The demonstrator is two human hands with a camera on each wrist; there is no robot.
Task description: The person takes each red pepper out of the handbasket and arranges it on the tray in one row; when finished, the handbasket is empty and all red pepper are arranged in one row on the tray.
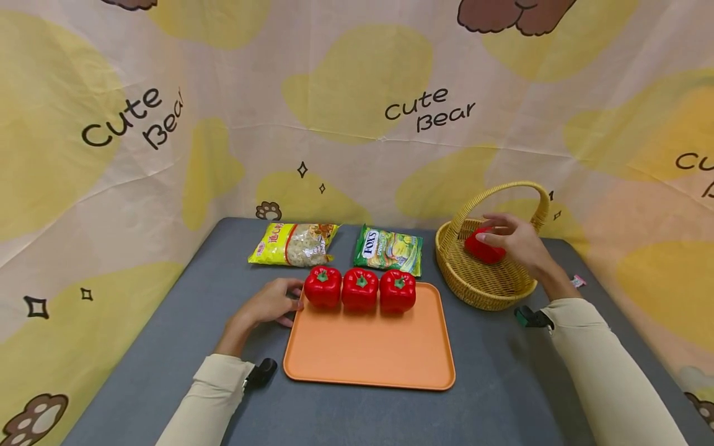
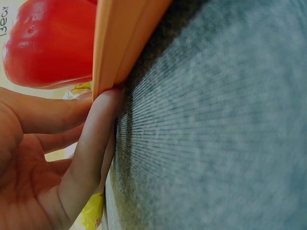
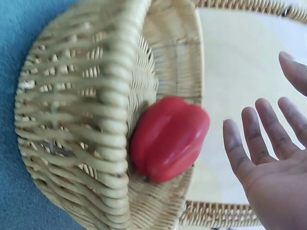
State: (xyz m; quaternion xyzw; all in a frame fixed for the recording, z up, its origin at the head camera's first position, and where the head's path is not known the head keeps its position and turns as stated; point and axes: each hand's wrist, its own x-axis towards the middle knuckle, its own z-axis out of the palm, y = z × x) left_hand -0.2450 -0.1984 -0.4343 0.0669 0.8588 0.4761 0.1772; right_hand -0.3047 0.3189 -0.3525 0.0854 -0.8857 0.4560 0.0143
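Note:
My left hand (image 1: 271,302) is at the left rim of an orange tray (image 1: 368,353). In the left wrist view, thumb and fingers pinch the tray's edge. Three red bell peppers (image 1: 359,290) stand in a row along the tray's far side, green stems upward. Over the wicker basket (image 1: 465,288), my right hand (image 1: 519,244) has its fingers spread and holds nothing. Just below it is another red bell pepper (image 3: 170,139), tilted within the basket and apart from the fingers in the right wrist view. Whether that pepper touches the basket's bottom, I cannot tell.
Behind the tray lie a yellow bag of pasta (image 1: 295,244) and a green FOX'S candy bag (image 1: 388,249). The basket's tall handle (image 1: 502,189) arches over its opening. A small pink wrapped candy (image 1: 577,281) lies near the grey table's right edge. Patterned cloth hangs around the table.

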